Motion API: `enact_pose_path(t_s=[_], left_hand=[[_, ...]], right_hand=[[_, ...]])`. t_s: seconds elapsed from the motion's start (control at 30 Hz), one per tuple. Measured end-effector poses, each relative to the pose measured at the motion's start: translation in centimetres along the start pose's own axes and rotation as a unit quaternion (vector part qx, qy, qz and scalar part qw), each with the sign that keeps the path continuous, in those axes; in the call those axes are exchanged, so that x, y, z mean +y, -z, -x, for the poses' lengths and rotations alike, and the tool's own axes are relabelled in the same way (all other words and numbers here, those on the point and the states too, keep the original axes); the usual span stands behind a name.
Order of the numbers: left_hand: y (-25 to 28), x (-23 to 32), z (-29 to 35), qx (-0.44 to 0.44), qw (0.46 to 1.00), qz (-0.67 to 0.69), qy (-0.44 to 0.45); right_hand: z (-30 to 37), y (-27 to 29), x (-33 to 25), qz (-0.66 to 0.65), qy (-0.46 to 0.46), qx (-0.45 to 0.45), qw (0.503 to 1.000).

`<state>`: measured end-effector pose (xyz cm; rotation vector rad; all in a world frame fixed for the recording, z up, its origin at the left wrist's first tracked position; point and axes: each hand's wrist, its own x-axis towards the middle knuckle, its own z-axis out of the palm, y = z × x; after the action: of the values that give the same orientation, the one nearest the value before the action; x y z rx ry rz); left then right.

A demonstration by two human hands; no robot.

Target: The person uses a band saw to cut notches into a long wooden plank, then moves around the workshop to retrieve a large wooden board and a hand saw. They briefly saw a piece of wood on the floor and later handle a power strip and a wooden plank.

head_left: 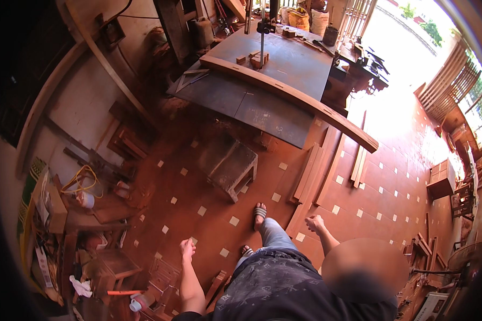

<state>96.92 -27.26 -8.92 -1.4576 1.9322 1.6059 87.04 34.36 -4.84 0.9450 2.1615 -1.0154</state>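
Observation:
My left hand (187, 248) is in the air over the tiled floor at the lower middle, its fingers curled closed with nothing showing in them. To the right of my body, my right hand (315, 223) also hangs loosely closed, with no object visible in it. Nearest to it on the floor are long wooden boards (307, 174). Ahead, a long squared timber (289, 90) with slots cut in it lies across a dark worktable (273, 115), its right end sticking out past the edge. Neither hand touches anything.
A low wooden stool (227, 167) stands in front of the worktable. More timber (360, 163) lies on the floor to the right, near a small wooden box (441, 179). At left are a cluttered bench (88, 214), a yellow cable (80, 179) and a plastic bottle (141, 302).

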Motion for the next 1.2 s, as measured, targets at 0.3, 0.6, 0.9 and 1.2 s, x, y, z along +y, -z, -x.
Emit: enact_pose_path(t_s=[0.3, 0.6, 0.9, 1.2], left_hand=[[-17.7, 24.6, -7.1, -0.123, 0.986, -0.005, -0.113], [-24.5, 47.2, -7.1, -0.175, 0.932, -0.13, -0.291], [-30.3, 62.5, -14.3, -0.198, 0.918, -0.151, -0.308], [-35.2, 73.3, -23.6, -0.136, 0.871, -0.267, -0.391]], right_hand=[[-10.7, 5.1, -18.1, -0.254, 0.068, 0.038, 0.964], [-16.3, 3.7, -30.9, -0.282, 0.088, 0.212, 0.932], [-13.9, 3.6, -34.1, -0.25, -0.017, 0.359, 0.899], [-14.1, 7.2, -35.6, -0.228, -0.093, 0.321, 0.915]])
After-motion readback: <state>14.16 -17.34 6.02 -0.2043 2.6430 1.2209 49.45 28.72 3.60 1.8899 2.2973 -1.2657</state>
